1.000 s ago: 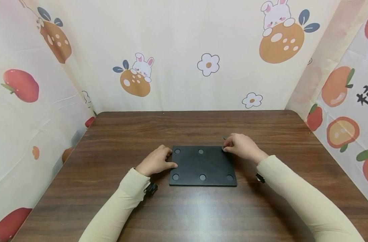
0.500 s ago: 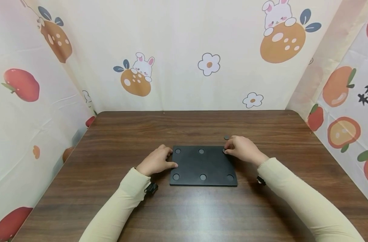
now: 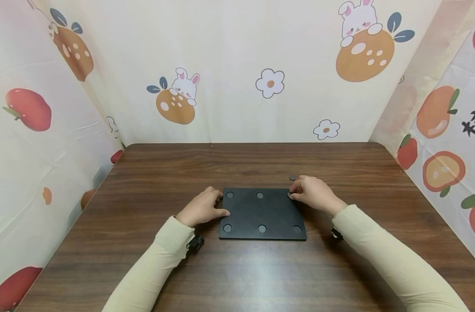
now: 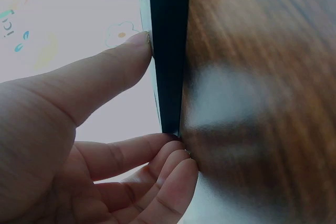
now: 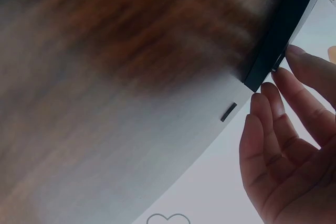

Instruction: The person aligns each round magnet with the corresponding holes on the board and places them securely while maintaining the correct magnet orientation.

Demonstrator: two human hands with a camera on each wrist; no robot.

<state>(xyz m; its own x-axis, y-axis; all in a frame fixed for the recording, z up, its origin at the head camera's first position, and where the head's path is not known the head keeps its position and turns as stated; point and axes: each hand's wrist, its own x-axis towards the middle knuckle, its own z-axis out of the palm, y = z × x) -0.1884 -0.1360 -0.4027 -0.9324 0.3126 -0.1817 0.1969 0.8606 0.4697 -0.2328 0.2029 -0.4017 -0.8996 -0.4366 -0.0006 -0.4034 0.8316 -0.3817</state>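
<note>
A flat black rectangular board point(image 3: 261, 213) lies on the table with small round spots along its near and far edges. My left hand point(image 3: 202, 208) grips its left side, thumb point(image 4: 121, 61) on the top face and fingertips at the edge and far corner. At the far right corner, my right hand point(image 3: 313, 190) pinches a small dark disc point(image 5: 278, 62) between thumb and index finger, right at the board's surface. The other right fingers are loosely bent past the board's edge. Beyond the right fingertips, a second small disc point(image 3: 292, 177) rests on the tabletop.
The brown wood-grain table point(image 3: 175, 164) spreads around the board on all sides. Behind it hangs a pale curtain point(image 3: 229, 104) printed with rabbits, fruit and flowers, and similar printed cloth flanks both sides. A black strap device point(image 3: 195, 243) sits at the left wrist.
The right hand has shifted slightly toward me and to the right, leaving the loose disc beyond it in fuller view. The left hand and the board stay nearly still.
</note>
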